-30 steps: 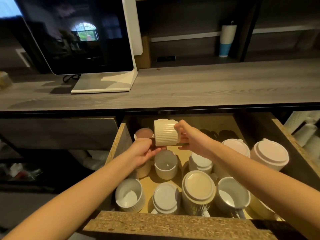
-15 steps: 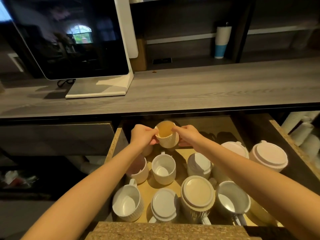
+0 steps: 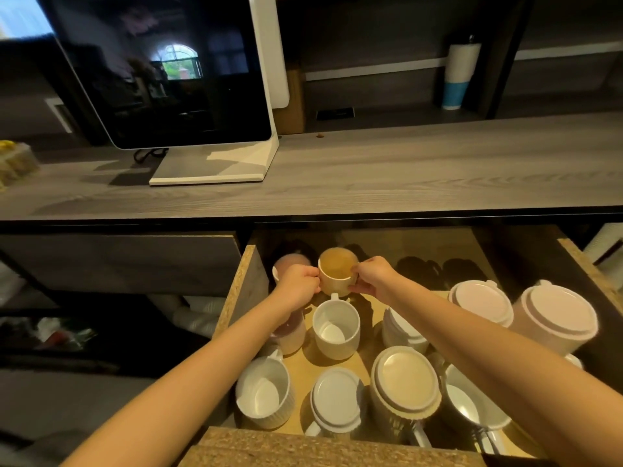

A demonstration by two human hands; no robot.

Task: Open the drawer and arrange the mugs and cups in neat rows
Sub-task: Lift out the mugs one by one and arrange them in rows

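Observation:
The wooden drawer stands pulled open below the countertop. Both hands hold one cream ribbed mug upright near the drawer's back left: my left hand grips its left side and my right hand its right side. Just left of it stands a pinkish cup, partly hidden by my left hand. In front of the held mug stands an open white mug. Nearer me are a white ribbed mug, an upside-down mug, another upside-down cup and a grey mug.
Two lidded pink containers stand at the drawer's right. The drawer's chipboard front edge is right below me. On the grey countertop stands a monitor on a white stand. A blue-and-white tumbler is on the back shelf.
The cream mug was lying sideways in my hands a second ago; it now stands upright and has gone further back and lower in the drawer. Both hands stay on it.

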